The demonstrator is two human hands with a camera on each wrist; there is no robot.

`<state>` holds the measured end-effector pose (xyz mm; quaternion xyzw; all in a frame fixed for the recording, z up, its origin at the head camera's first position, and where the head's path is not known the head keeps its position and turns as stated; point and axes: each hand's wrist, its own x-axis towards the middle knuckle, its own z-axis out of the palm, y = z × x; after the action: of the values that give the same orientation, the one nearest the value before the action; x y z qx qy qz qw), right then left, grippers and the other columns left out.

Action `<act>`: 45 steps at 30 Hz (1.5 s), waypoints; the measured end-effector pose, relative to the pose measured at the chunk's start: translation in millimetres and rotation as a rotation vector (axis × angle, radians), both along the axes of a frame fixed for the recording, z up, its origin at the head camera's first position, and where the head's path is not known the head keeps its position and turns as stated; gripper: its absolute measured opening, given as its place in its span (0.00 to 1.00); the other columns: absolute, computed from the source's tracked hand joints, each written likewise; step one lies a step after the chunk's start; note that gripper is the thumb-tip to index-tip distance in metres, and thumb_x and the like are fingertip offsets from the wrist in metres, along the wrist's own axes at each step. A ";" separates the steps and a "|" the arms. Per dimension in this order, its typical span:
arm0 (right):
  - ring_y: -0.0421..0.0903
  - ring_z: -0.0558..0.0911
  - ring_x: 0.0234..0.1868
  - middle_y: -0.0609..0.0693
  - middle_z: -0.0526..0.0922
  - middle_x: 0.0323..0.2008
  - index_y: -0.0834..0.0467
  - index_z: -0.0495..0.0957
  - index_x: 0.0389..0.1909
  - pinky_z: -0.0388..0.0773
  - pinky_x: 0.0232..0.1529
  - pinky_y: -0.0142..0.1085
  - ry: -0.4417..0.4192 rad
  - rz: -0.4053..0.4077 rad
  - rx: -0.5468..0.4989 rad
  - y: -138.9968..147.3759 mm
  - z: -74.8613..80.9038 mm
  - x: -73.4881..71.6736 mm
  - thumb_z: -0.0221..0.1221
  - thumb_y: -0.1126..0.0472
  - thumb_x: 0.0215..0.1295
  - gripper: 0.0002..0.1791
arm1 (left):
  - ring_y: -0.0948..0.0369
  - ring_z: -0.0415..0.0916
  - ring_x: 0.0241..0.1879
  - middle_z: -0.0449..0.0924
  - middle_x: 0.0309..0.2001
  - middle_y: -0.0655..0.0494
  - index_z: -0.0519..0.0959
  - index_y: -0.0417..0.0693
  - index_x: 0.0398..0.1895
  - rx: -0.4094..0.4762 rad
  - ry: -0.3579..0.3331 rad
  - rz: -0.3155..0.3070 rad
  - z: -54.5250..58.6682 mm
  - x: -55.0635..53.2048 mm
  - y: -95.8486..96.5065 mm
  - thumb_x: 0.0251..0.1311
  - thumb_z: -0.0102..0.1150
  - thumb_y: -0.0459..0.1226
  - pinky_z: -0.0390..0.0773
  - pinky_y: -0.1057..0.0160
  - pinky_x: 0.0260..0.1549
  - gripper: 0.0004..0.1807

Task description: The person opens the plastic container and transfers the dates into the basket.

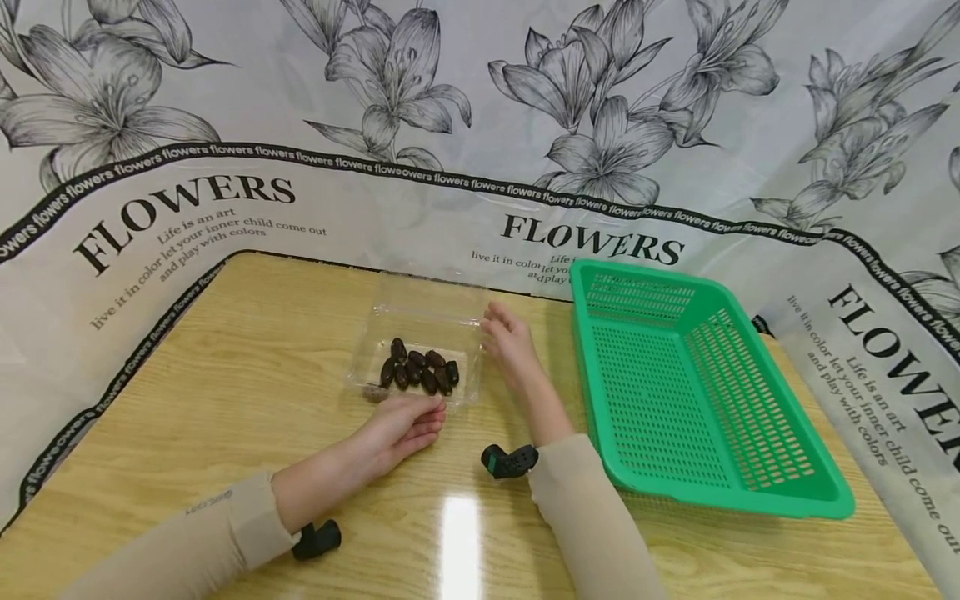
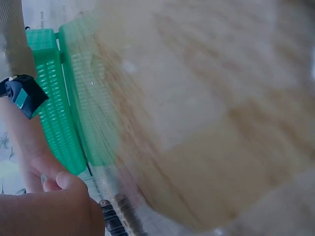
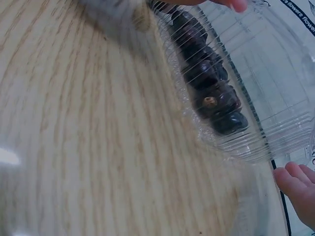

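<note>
A clear plastic clamshell box (image 1: 468,387) stands on the table with its lid (image 1: 427,292) raised at the back. Several dark oval fruits (image 1: 415,367) lie in it, glossy and near black in the right wrist view. A browner fruit (image 1: 375,392) shows at the front left corner; whether it lies inside I cannot tell. At the box's front edge is my left hand (image 1: 401,433), its fingers loosely bent and nothing visible in them. My right hand (image 1: 513,342) is by the right side of the raised lid, fingers nearly straight, close to the plastic.
A large green plastic basket (image 1: 667,408) stands on the right of the wooden table (image 1: 285,333). A flower-printed cloth (image 1: 420,192) hangs around the back and sides. Black wrist devices (image 1: 510,461) sit on both forearms.
</note>
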<state>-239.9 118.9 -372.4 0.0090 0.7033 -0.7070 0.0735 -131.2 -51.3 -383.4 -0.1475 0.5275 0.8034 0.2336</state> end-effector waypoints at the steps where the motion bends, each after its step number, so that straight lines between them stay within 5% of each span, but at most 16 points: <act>1: 0.54 0.62 0.65 0.62 0.56 0.68 0.64 0.52 0.69 0.64 0.63 0.42 -0.014 -0.004 -0.012 0.4 -1.0 0.2 0.45 0.68 0.68 0.29 | 0.66 0.75 0.26 0.78 0.26 0.55 0.73 0.31 0.46 0.002 0.000 0.001 -0.1 -0.2 0.3 0.64 0.53 0.33 0.79 0.69 0.35 0.13; 13: 0.56 0.64 0.63 0.62 0.62 0.63 0.65 0.59 0.66 0.66 0.62 0.45 -0.052 -0.108 -0.049 5.7 6.6 5.5 0.45 0.70 0.67 0.26 | 0.64 0.78 0.29 0.80 0.28 0.54 0.74 0.31 0.47 -0.001 -0.028 -0.027 0.8 -2.1 -1.0 0.64 0.53 0.33 0.80 0.66 0.40 0.13; 17: 0.57 0.66 0.61 0.64 0.65 0.60 0.66 0.63 0.64 0.68 0.60 0.47 -0.049 -0.158 -0.042 3.7 11.1 8.5 0.45 0.71 0.65 0.24 | 0.65 0.78 0.29 0.80 0.29 0.55 0.74 0.32 0.49 -0.042 -0.024 -0.126 -0.4 -0.2 -5.6 0.64 0.54 0.37 0.79 0.68 0.36 0.17; 20: 0.56 0.68 0.59 0.64 0.67 0.59 0.66 0.65 0.61 0.69 0.59 0.46 -0.051 -0.185 -0.014 1.4 13.5 11.5 0.45 0.72 0.64 0.23 | 0.65 0.78 0.30 0.82 0.32 0.55 0.75 0.36 0.48 -0.028 -0.007 -0.262 -0.1 2.2 -15.2 0.63 0.55 0.39 0.78 0.68 0.36 0.16; 23: 0.57 0.70 0.57 0.65 0.69 0.57 0.66 0.67 0.60 0.70 0.58 0.46 -0.044 -0.200 -0.006 -0.5 16.3 14.4 0.46 0.72 0.65 0.22 | 0.64 0.78 0.32 0.82 0.35 0.53 0.75 0.37 0.49 -0.016 0.032 -0.361 10.4 4.2 -27.8 0.62 0.56 0.39 0.79 0.67 0.38 0.17; 27: 0.58 0.71 0.56 0.66 0.70 0.55 0.67 0.69 0.58 0.71 0.58 0.45 -0.020 -0.205 -0.023 -2.8 23.2 19.0 0.47 0.71 0.66 0.20 | 0.63 0.77 0.36 0.80 0.40 0.52 0.68 0.32 0.56 -0.052 0.125 -0.405 34.8 -0.9 -49.3 0.63 0.55 0.36 0.78 0.65 0.44 0.22; 30: 0.60 0.72 0.55 0.66 0.72 0.53 0.68 0.69 0.58 0.71 0.58 0.46 -0.001 -0.195 -0.033 -4.9 28.5 21.0 0.47 0.71 0.66 0.19 | 0.63 0.76 0.39 0.79 0.40 0.54 0.62 0.31 0.60 -0.074 0.180 -0.376 48.0 -13.3 -68.9 0.64 0.53 0.34 0.77 0.64 0.47 0.25; 37: 0.61 0.71 0.55 0.65 0.72 0.53 0.66 0.70 0.57 0.70 0.57 0.49 -0.034 -0.070 -0.002 -15.0 42.6 24.6 0.50 0.70 0.67 0.18 | 0.67 0.76 0.40 0.74 0.41 0.60 0.65 0.41 0.58 -0.196 0.199 -0.068 46.8 -42.3 -110.7 0.65 0.52 0.33 0.78 0.69 0.44 0.19; 42: 0.61 0.69 0.58 0.65 0.68 0.58 0.67 0.68 0.60 0.70 0.58 0.49 -0.083 0.142 0.125 -21.4 46.7 23.9 0.50 0.68 0.68 0.20 | 0.56 0.65 0.57 0.63 0.54 0.51 0.54 0.38 0.68 -0.320 0.191 -0.131 31.4 -51.3 -121.8 0.65 0.53 0.36 0.74 0.66 0.52 0.32; 45: 0.61 0.70 0.58 0.66 0.68 0.59 0.68 0.66 0.61 0.70 0.57 0.49 -0.083 0.253 0.225 -25.8 45.0 22.2 0.49 0.68 0.68 0.21 | 0.55 0.65 0.56 0.62 0.57 0.48 0.52 0.37 0.69 -0.324 0.173 -0.175 24.4 -54.1 -121.4 0.65 0.53 0.37 0.76 0.67 0.48 0.33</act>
<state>-217.7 93.1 -327.5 -0.0424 0.7698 -0.6080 0.1893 -185.3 -172.8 -359.0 -0.0669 0.6788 0.6943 0.2295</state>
